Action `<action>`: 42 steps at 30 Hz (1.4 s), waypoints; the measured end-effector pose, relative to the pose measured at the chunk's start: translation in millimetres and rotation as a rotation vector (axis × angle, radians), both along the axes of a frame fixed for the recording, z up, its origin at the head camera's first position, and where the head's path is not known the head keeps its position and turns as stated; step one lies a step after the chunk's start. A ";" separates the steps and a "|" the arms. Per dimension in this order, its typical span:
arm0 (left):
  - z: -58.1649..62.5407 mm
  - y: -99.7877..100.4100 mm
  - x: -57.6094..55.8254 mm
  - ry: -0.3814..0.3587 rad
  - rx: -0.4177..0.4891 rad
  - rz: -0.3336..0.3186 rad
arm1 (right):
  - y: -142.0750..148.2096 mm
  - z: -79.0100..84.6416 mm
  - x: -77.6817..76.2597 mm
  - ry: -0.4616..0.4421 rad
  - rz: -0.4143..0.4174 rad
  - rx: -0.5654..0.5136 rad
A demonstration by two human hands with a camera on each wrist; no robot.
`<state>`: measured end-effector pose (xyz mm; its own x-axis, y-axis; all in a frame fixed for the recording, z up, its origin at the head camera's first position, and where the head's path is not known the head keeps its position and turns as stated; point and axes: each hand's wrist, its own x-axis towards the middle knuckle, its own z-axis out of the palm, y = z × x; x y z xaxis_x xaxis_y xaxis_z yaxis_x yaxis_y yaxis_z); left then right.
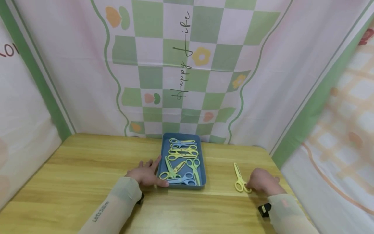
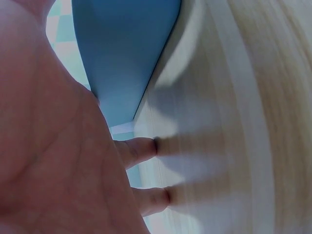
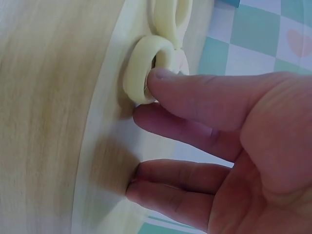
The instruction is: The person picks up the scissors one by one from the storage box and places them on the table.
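We see the right hand (image 1: 263,182) pinching the yellow scissors (image 1: 239,178) by a handle loop, the pair lying on the worktop (image 1: 87,169) to the right of the blue tray (image 1: 202,162), apart from it. In the right wrist view the thumb (image 3: 195,95) meets the loop, with a fingertip just beneath; we judge that the raised, rounded ring gives a readier purchase than the thin blades would. The blades point away toward the checked cloth (image 1: 201,76), so the handles face us, which seems to suit a grip that keeps clear of the cutting edges.

Our left hand holds nothing: its fingers are spread wide, the thumb against the tray's near left corner and the forefinger along its left side. We take that to be a steadying touch (the left wrist view shows two fingertips reaching down to the wood, perhaps as a brace).

Within the tray, the blue scissors (image 1: 181,180) lie along the near end, beside the green scissors (image 1: 194,169), whose loops face the far end. Other pairs cross or lie sideways beyond them; the raised walls, we think, are what keep such a loose heap together.
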<state>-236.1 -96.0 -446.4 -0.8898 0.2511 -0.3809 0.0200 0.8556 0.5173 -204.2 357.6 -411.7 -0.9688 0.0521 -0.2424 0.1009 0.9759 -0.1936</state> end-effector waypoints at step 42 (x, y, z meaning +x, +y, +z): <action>15.4 2.4 8.9 -0.017 0.004 -0.005 | 9.8 0.4 1.0 0.055 0.097 -0.128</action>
